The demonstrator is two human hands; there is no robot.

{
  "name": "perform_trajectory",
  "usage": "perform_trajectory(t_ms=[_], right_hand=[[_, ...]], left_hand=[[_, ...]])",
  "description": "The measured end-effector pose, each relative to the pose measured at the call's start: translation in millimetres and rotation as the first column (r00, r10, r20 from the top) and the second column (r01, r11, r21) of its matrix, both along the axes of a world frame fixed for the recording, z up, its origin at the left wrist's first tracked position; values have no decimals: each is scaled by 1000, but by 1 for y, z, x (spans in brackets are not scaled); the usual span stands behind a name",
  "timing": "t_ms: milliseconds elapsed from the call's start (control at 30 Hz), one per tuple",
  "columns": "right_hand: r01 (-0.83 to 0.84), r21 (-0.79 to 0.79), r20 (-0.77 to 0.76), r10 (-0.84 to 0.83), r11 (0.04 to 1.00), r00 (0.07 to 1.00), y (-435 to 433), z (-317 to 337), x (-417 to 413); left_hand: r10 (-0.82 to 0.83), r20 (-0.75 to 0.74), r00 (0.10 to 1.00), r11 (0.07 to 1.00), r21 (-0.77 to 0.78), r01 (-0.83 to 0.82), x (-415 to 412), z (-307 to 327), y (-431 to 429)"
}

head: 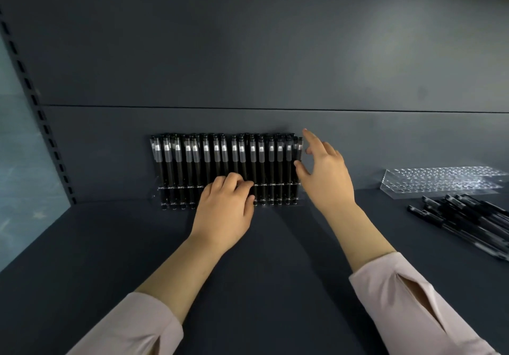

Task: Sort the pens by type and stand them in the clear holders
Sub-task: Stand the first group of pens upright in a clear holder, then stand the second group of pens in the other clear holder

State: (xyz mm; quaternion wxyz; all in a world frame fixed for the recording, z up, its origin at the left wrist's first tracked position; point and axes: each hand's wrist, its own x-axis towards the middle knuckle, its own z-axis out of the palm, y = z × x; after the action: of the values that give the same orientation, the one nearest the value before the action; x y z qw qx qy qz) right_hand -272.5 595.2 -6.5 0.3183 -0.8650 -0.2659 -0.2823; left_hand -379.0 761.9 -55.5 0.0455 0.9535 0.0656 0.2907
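Pens upright, caps up, in clear holder

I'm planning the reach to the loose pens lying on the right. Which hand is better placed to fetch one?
The right hand. It is open and free at the filled holder's right end, nearer the loose pens. The left hand rests against the holder's front, farther away.
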Motion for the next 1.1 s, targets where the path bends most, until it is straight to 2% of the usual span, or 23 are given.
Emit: perform_trajectory(t_ms=[233,400,700,933,1100], right_hand=[[-10,-144,-128,-9,990,992,-27,30,-11],[-19,-281,-212,-43,960,976,-81,43,-15],[-25,-388,-390,-140,921,910,-241,39,36],[-224,-401,-531,-26,888,847,-331,20,104],[-431,-363,-601,147,826,786,-359,11,138]], left_hand=[[-13,46,999,999,-38,14,-12,34,-11],[-14,63,998,996,-82,19,-13,54,-49],[-170,-93,981,951,-276,139,32,51,-197],[-168,-389,906,919,-394,1,86,26,-319],[-50,-415,909,888,-435,-150,118,16,-371]])
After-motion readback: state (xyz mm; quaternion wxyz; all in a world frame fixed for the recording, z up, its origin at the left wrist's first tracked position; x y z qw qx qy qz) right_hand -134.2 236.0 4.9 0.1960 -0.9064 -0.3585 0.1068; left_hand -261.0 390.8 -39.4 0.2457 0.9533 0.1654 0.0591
